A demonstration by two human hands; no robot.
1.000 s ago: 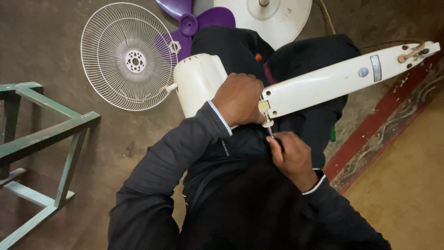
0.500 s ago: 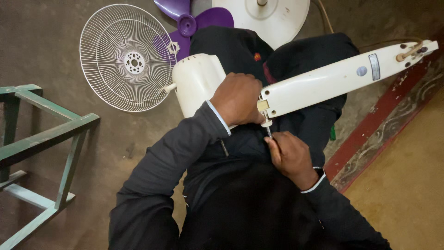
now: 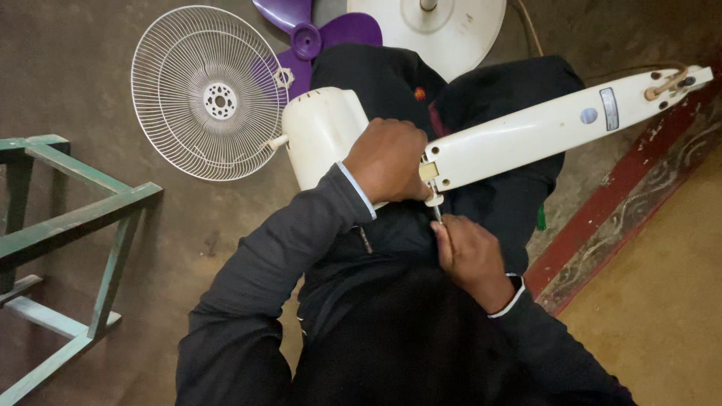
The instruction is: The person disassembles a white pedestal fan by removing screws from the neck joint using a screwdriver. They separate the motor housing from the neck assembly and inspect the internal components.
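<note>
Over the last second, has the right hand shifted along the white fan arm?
No. The right hand stays just below the joint end of the white fan arm, with the thin tool at the same spot.

A makeshift repair spot on the ground is seen: a bare earthen floor (image 3: 90, 83) is strewn with fan parts, a wire grille (image 3: 207, 94), purple blades (image 3: 323, 34) and a round base (image 3: 451, 30), and a worn green frame (image 3: 71, 225) is stood alongside.
</note>
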